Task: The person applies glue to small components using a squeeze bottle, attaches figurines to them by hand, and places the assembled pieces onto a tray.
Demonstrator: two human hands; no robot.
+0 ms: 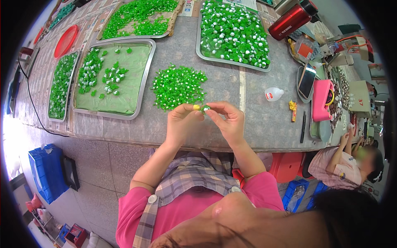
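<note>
Both hands meet just above the near part of the table [256, 124], inside its front edge. The left hand [182, 122] and the right hand [227, 122] pinch one small green piece [204, 108] between their fingertips; the left thumb wears a yellow tip cover [196, 107]. Each hand is closed on that piece, which is held in the air, clear of the tabletop.

Just beyond the fingers lies a loose pile [178, 86] of green pieces with white dots, spread straight on the table. To its left sits a metal tray [142, 89] lined in green, with a few clusters of pieces at its far left part and much bare lining. Further left is a narrow tray [62, 84] full of green pieces. At the far side are two more trays: one [136, 18] partly filled, one [233, 33] crowded with green and white pieces.

Open tabletop lies right of the pile and of the hands, reaching to a small white bottle [273, 94] and a yellow-red thing [293, 110] near it. Past those, the right end is cluttered: a phone [307, 80], a pink box [321, 100], a red flask [291, 20] at the far edge.

Below the front edge is tiled floor, with blue crates [46, 171] at left. Another person [341, 163] sits at the right end.
</note>
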